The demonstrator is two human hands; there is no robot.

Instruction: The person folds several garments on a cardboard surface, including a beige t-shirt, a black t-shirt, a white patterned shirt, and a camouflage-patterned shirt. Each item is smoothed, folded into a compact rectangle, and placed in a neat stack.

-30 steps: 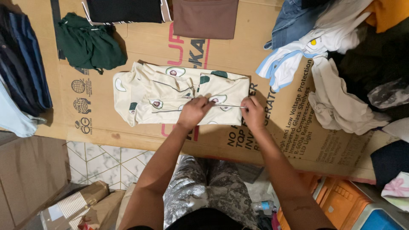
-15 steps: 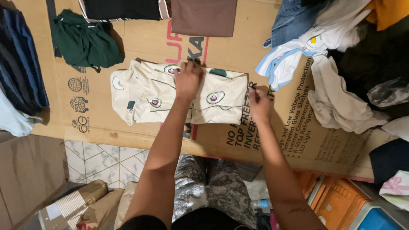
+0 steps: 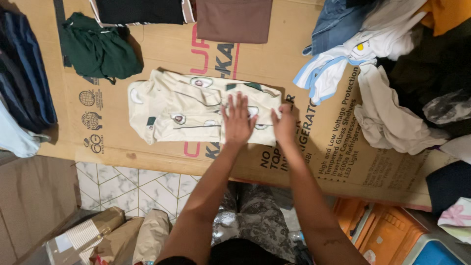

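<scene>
Landmark: we place everything against the flattened cardboard sheet (image 3: pixel 147 54) that serves as our work surface.
Garment: the cream patterned garment (image 3: pixel 181 110) lies flat near the middle of the cardboard, folded into a long band that runs left to right.
Left hand: our left hand (image 3: pixel 238 120) lies palm down on the right part of the garment, fingers (image 3: pixel 234 104) spread wide and flat, gripping nothing.
Right hand: our right hand (image 3: pixel 284 125) sits at the garment's right end, fingers curled at the edge; we cannot tell whether they pinch the cloth or only press it.
Garment and fingers: the cloth is under our left fingers and touches our right fingertips; most of it stretches away to the left of both hands.
Risk, fold: we judge the free left end could slip or bunch, since only the right end is held down.
Risk, neighbours: the white and light-blue garment (image 3: pixel 328 73) lies just to the right on the cardboard and could get caught by our right hand.
Risk, edge: the garment sits near the cardboard's front edge, by the tiled floor (image 3: pixel 127 186).
</scene>
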